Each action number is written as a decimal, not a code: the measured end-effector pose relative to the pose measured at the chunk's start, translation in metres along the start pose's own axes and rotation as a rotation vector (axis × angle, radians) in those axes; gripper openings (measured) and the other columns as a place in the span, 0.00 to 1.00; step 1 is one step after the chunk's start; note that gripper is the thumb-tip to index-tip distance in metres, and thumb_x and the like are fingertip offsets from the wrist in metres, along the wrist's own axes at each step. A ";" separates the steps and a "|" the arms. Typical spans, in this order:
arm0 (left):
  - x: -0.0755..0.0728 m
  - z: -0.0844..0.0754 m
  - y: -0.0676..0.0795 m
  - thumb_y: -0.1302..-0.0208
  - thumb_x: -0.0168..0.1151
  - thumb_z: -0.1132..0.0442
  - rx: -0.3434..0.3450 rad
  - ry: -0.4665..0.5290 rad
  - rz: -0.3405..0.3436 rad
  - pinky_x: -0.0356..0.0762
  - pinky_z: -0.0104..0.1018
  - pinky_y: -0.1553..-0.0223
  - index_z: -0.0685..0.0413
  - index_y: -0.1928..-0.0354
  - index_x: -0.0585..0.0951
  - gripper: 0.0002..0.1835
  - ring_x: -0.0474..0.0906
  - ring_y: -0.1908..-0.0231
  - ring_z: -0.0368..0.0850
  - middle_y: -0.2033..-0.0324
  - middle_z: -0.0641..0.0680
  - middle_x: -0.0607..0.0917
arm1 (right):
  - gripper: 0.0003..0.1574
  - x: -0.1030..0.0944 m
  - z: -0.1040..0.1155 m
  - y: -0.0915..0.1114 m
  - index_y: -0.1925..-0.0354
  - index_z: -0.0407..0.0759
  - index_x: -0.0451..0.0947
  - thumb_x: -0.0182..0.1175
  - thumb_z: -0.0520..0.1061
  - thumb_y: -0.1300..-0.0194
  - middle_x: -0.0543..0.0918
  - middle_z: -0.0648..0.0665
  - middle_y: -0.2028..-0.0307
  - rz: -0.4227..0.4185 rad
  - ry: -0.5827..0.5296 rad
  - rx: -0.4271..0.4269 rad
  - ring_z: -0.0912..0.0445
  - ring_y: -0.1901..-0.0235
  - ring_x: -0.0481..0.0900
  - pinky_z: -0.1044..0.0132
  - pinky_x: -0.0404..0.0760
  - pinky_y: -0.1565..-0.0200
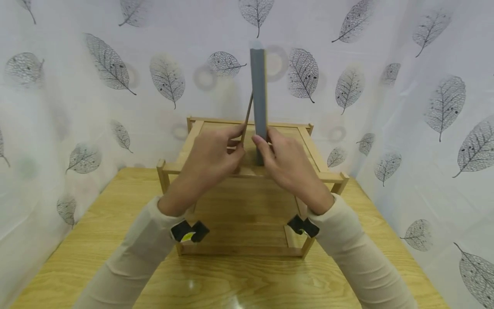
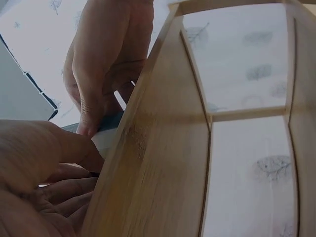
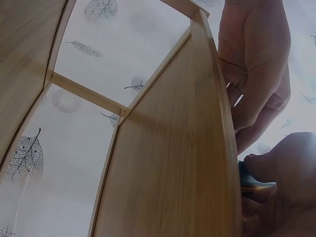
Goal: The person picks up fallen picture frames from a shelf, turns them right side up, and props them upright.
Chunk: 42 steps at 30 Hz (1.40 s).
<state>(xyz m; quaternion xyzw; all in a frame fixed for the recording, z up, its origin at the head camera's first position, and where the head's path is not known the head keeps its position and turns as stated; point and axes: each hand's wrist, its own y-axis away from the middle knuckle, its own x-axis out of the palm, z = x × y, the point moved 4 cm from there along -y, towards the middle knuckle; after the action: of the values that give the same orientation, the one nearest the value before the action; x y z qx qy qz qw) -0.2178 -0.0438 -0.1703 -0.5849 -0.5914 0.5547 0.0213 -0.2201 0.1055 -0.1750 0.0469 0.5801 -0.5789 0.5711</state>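
Note:
A grey-blue book (image 1: pixel 259 94) stands upright on the top board of a wooden shelf unit (image 1: pixel 252 171), its narrow side toward me. My right hand (image 1: pixel 287 161) grips its lower part, thumb on the near face and fingers on the right side. To its left, a thin brown-edged flat piece (image 1: pixel 248 113) leans edge-on with its upper end close to the book. My left hand (image 1: pixel 212 152) pinches that piece near its lower end; its kind cannot be told. In the right wrist view, a dark sliver of the book (image 3: pixel 243 173) shows beside the right thumb.
The two-level shelf unit stands on a wood-grain table (image 1: pixel 247 283), with a lower board (image 1: pixel 239 206) under the top. Raised rails edge its top. A white leaf-print curtain (image 1: pixel 204 38) hangs behind and on both sides.

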 end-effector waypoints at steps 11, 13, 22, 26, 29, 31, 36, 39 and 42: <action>-0.010 0.010 0.003 0.47 0.59 0.73 0.004 -0.072 -0.036 0.83 0.37 0.64 0.62 0.49 0.81 0.20 0.85 0.65 0.48 0.58 0.60 0.85 | 0.17 0.002 0.003 -0.004 0.67 0.41 0.70 0.48 0.53 0.28 0.68 0.48 0.83 0.020 0.049 -0.029 0.52 0.81 0.69 0.61 0.68 0.79; -0.012 0.011 0.004 0.47 0.60 0.73 -0.001 -0.073 -0.031 0.83 0.38 0.64 0.62 0.49 0.81 0.20 0.85 0.64 0.49 0.58 0.61 0.85 | 0.17 0.002 0.004 -0.004 0.67 0.41 0.71 0.49 0.52 0.28 0.69 0.48 0.83 0.017 0.059 -0.032 0.52 0.81 0.69 0.61 0.68 0.78; -0.016 0.014 0.005 0.45 0.60 0.73 -0.040 -0.074 -0.005 0.83 0.40 0.62 0.62 0.48 0.80 0.20 0.85 0.63 0.50 0.55 0.60 0.84 | 0.16 0.002 0.006 -0.007 0.66 0.40 0.71 0.49 0.51 0.28 0.69 0.47 0.82 0.032 0.079 -0.017 0.51 0.81 0.69 0.60 0.68 0.79; -0.018 0.015 0.006 0.46 0.60 0.73 -0.041 -0.081 -0.007 0.83 0.41 0.62 0.62 0.49 0.80 0.20 0.85 0.63 0.51 0.55 0.61 0.84 | 0.15 0.001 0.008 -0.007 0.66 0.39 0.71 0.49 0.50 0.28 0.69 0.47 0.82 0.038 0.085 -0.014 0.51 0.82 0.70 0.60 0.68 0.80; -0.019 0.015 0.006 0.46 0.61 0.73 -0.040 -0.086 -0.009 0.83 0.41 0.62 0.61 0.49 0.80 0.20 0.85 0.63 0.51 0.56 0.60 0.84 | 0.16 0.001 0.009 -0.007 0.67 0.39 0.70 0.50 0.50 0.28 0.69 0.47 0.83 0.037 0.093 -0.016 0.51 0.82 0.70 0.60 0.68 0.79; -0.019 0.016 0.006 0.46 0.61 0.73 -0.040 -0.092 -0.007 0.83 0.41 0.62 0.62 0.49 0.80 0.19 0.85 0.63 0.51 0.56 0.60 0.84 | 0.16 0.001 0.009 -0.007 0.67 0.40 0.70 0.50 0.50 0.28 0.69 0.47 0.82 0.037 0.092 -0.014 0.51 0.82 0.70 0.60 0.68 0.79; -0.018 0.017 0.005 0.46 0.60 0.72 -0.056 -0.091 0.002 0.83 0.41 0.61 0.62 0.50 0.80 0.19 0.85 0.61 0.51 0.55 0.60 0.84 | 0.16 0.001 0.010 -0.008 0.67 0.40 0.70 0.49 0.51 0.28 0.68 0.47 0.83 0.046 0.087 -0.004 0.52 0.82 0.69 0.61 0.67 0.80; -0.018 0.017 0.005 0.45 0.60 0.72 -0.066 -0.096 0.008 0.83 0.40 0.61 0.62 0.49 0.80 0.19 0.85 0.62 0.50 0.55 0.60 0.84 | 0.17 0.001 0.010 -0.008 0.67 0.41 0.69 0.49 0.52 0.28 0.68 0.47 0.82 0.066 0.089 0.003 0.51 0.81 0.69 0.61 0.67 0.79; -0.018 0.018 0.005 0.43 0.60 0.71 -0.067 -0.103 0.008 0.83 0.39 0.62 0.61 0.47 0.79 0.19 0.85 0.62 0.49 0.54 0.60 0.84 | 0.16 0.001 0.009 -0.008 0.66 0.42 0.69 0.48 0.53 0.28 0.69 0.47 0.82 0.092 0.093 0.010 0.51 0.80 0.70 0.61 0.69 0.78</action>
<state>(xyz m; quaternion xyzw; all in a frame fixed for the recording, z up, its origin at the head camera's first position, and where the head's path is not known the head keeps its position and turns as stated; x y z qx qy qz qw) -0.2208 -0.0695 -0.1691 -0.5582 -0.6077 0.5640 -0.0309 -0.2207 0.0958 -0.1673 0.1033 0.6001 -0.5523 0.5694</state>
